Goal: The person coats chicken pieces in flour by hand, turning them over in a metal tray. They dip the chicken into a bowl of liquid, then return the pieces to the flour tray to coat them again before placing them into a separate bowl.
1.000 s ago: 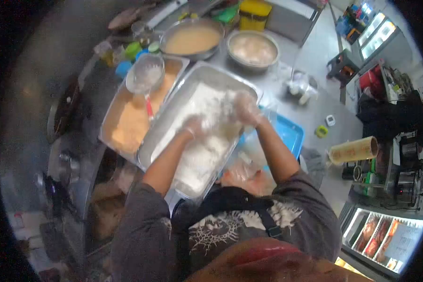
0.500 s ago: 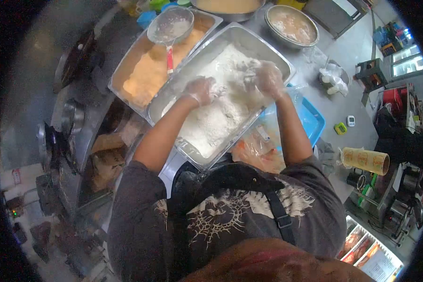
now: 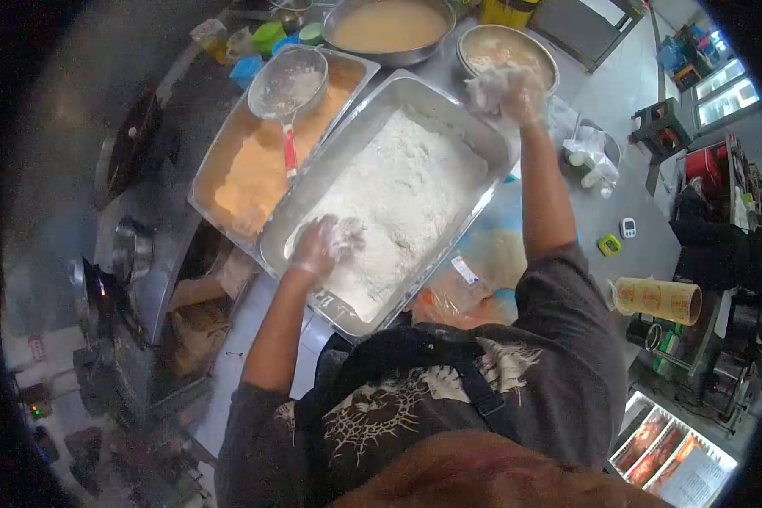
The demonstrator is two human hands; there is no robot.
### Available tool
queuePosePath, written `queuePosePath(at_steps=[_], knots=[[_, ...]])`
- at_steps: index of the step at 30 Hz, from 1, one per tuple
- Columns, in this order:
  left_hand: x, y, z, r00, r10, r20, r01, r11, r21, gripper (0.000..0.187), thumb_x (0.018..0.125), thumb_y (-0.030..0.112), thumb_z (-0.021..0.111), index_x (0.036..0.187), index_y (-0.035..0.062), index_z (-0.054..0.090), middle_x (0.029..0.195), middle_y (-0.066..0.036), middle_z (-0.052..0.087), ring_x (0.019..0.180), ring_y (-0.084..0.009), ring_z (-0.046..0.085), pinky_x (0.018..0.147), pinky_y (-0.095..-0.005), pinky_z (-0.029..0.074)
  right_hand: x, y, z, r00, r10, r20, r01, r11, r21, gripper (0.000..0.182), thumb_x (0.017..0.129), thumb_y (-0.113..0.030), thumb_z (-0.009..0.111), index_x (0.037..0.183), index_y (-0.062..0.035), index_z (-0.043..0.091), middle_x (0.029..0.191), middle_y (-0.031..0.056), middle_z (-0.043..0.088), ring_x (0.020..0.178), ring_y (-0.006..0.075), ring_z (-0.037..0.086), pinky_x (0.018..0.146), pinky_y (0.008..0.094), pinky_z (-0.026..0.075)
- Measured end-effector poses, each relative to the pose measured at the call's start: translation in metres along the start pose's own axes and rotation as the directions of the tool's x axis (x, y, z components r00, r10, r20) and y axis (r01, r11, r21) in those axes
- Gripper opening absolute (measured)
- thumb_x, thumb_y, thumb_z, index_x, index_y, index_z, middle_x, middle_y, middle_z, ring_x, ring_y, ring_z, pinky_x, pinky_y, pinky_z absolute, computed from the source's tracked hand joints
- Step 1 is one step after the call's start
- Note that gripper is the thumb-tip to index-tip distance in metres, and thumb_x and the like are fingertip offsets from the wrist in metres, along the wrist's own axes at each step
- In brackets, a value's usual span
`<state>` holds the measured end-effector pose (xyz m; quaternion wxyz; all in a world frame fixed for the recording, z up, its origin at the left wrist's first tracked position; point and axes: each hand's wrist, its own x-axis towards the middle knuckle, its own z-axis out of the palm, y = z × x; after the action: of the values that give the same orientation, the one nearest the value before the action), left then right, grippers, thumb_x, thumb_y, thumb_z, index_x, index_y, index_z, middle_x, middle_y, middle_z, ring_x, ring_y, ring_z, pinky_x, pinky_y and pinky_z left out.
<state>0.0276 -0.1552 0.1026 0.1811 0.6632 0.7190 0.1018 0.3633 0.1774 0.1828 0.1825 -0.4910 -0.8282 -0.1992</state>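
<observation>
A deep metal tray (image 3: 493, 196) holds a bed of white flour (image 3: 398, 182). My left hand (image 3: 323, 245), in a clear glove dusted with flour, rests on the flour at the tray's near-left side, fingers loosely spread. My right hand (image 3: 521, 95), also gloved, is above the near rim of a metal bowl (image 3: 553, 61) with pale liquid and lumps in it. White flour coats the right fingers; blur hides whether they hold anything.
A second tray (image 3: 201, 188) of orange crumbs stands left, with a red-handled sieve (image 3: 288, 85) across it. Behind is a large bowl of beige liquid (image 3: 389, 25). Plastic bags (image 3: 461, 292) lie by the flour tray; two timers (image 3: 610, 245) and a wrap roll (image 3: 656, 300) are right.
My right hand has left the flour and moved up and right to the bowl. My left hand has moved down and left within the flour tray. The camera view has shifted slightly.
</observation>
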Motion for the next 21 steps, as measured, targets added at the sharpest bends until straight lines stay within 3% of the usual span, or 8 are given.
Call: queuePosePath(at_steps=[3, 6, 9, 10, 13, 14, 18, 21], knots=[[-0.015, 0.004, -0.012, 0.987, -0.107, 0.124, 0.125, 0.98, -0.153, 0.062, 0.072, 0.01, 0.071, 0.127, -0.0017, 0.046, 0.12, -0.023, 0.055, 0.113, -0.0388, 0.052, 0.098, -0.0434, 0.041, 0.04, 0.053, 0.088, 0.985, 0.164, -0.051, -0.16, 0.984, 0.073, 0.028, 0.085, -0.037, 0.052, 0.089, -0.0157, 0.069, 0.091, 0.0087, 0.068, 0.086, 0.0243, 0.064, 0.077, 0.0376, 0.05], [-0.03, -0.033, 0.021, 0.995, 0.0, 0.101, -0.006, 0.998, 0.062, 0.058, 0.075, 0.016, 0.071, 0.126, 0.0009, 0.049, 0.121, -0.021, 0.057, 0.111, -0.0356, 0.054, 0.097, -0.04, 0.043, 0.069, 0.095, 0.151, 0.951, 0.29, 0.109, -0.31, 0.876, 0.369, 0.026, 0.082, -0.025, 0.059, 0.103, -0.0101, 0.065, 0.103, 0.0182, 0.063, 0.096, 0.0346, 0.06, 0.086, 0.0438, 0.047], [-0.049, -0.029, 0.021, 0.999, -0.028, -0.018, 0.03, 0.989, 0.147, 0.054, 0.073, 0.01, 0.073, 0.122, 0.0012, 0.053, 0.12, -0.017, 0.059, 0.111, -0.0325, 0.056, 0.096, -0.0376, 0.044, 0.081, 0.082, 0.123, 0.95, 0.188, 0.249, -0.197, 0.98, 0.012, 0.028, 0.082, -0.03, 0.061, 0.103, -0.0118, 0.065, 0.103, 0.0167, 0.064, 0.098, 0.0339, 0.059, 0.087, 0.0442, 0.046], [-0.055, -0.027, 0.016, 0.992, -0.123, 0.017, 0.122, 0.992, 0.045, 0.053, 0.073, 0.009, 0.073, 0.121, 0.0009, 0.053, 0.121, -0.016, 0.059, 0.112, -0.0319, 0.056, 0.096, -0.0373, 0.044, 0.087, 0.119, 0.201, 0.96, 0.238, 0.149, -0.268, 0.934, 0.237, 0.031, 0.083, -0.034, 0.061, 0.104, -0.0117, 0.065, 0.103, 0.0148, 0.065, 0.101, 0.0325, 0.059, 0.088, 0.0431, 0.045], [-0.058, -0.029, 0.015, 0.961, -0.262, 0.086, 0.271, 0.956, -0.114, 0.053, 0.071, 0.005, 0.073, 0.119, 0.0003, 0.052, 0.119, -0.014, 0.06, 0.109, -0.0276, 0.057, 0.095, -0.0356, 0.045, 0.118, 0.135, 0.204, 0.976, 0.11, -0.186, -0.037, 0.933, 0.359, 0.039, 0.083, -0.045, 0.057, 0.095, -0.0107, 0.071, 0.096, 0.0117, 0.068, 0.093, 0.031, 0.062, 0.085, 0.0404, 0.047], [-0.057, -0.02, 0.01, 0.96, -0.267, 0.079, 0.273, 0.959, -0.078, 0.053, 0.07, 0.005, 0.074, 0.119, 0.0004, 0.051, 0.118, -0.014, 0.061, 0.108, -0.0269, 0.058, 0.094, -0.0354, 0.045, 0.128, 0.153, 0.232, 0.991, 0.017, -0.135, 0.022, 0.958, 0.286, 0.041, 0.083, -0.046, 0.058, 0.102, -0.0108, 0.069, 0.103, 0.0119, 0.067, 0.098, 0.0297, 0.062, 0.088, 0.0397, 0.046], [-0.056, -0.014, 0.006, 0.964, -0.24, 0.114, 0.253, 0.96, -0.117, 0.057, 0.071, 0.008, 0.074, 0.122, 0.0007, 0.05, 0.117, -0.013, 0.061, 0.109, -0.0261, 0.058, 0.095, -0.0358, 0.044, 0.126, 0.167, 0.275, 0.946, 0.315, 0.071, -0.313, 0.839, 0.445, 0.033, 0.085, -0.036, 0.059, 0.097, -0.0066, 0.068, 0.105, 0.0155, 0.066, 0.099, 0.0332, 0.061, 0.084, 0.0417, 0.047], [-0.058, -0.029, 0.017, 0.996, -0.085, 0.021, 0.087, 0.993, -0.075, 0.056, 0.076, 0.016, 0.066, 0.127, 0.0, 0.048, 0.126, -0.022, 0.054, 0.116, -0.0364, 0.052, 0.1, -0.0389, 0.041, 0.139, 0.217, 0.309, 0.889, 0.267, 0.372, -0.385, 0.876, 0.292, 0.036, 0.084, -0.041, 0.06, 0.097, -0.0079, 0.069, 0.1, 0.0183, 0.067, 0.093, 0.0361, 0.063, 0.079, 0.0439, 0.049]])
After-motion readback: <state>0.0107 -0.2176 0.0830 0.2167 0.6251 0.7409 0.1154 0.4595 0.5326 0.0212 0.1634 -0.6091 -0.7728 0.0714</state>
